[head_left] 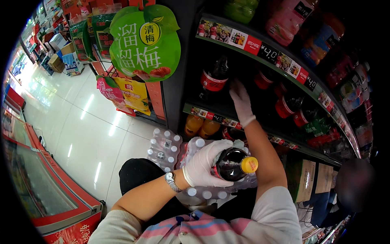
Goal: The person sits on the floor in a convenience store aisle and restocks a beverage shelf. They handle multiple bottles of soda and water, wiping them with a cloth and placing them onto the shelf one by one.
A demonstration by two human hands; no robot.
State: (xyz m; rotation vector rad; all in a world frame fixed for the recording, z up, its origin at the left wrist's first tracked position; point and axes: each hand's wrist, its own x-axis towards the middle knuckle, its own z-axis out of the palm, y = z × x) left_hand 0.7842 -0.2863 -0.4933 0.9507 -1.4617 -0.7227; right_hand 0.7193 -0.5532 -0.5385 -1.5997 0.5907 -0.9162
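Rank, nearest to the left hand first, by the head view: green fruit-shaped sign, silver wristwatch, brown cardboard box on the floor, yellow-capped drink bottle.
From the left hand:
1. Yellow-capped drink bottle: held in it.
2. Silver wristwatch: on the same wrist.
3. Green fruit-shaped sign: upper left, beside the shelf.
4. Brown cardboard box: on the floor, far upper left.

Dressed in Pastels and Black

Thin white gloves (199, 168) cover the left hand (205, 163) and right hand (241, 101), crinkled at the cuffs. A silver-toned watch (172, 181) with a pale round dial and linked bracelet circles the left forearm (152, 197). The left sleeve (118, 225) is off-white and ribbed; the right sleeve (278, 213) is pale. Pink and blue stripes cross the buttoned top (195, 228). The trousers (138, 174) are black.
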